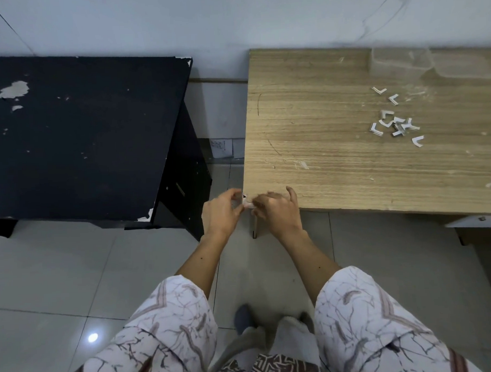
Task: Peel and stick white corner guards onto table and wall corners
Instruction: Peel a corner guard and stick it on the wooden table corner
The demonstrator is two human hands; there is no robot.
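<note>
Both hands at near-left corner of wooden table (349, 154). Left hand (221, 211) and right hand (278, 212) pinch a white corner guard (247, 204) against it. Should seat it square, then press both flaps flat. Spare guards (395, 122) lie far right.

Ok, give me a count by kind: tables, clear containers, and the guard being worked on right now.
Tables: 2, black table and wooden table
Clear containers: 2
Corner guard in the hands: 1
Total: 5
</note>
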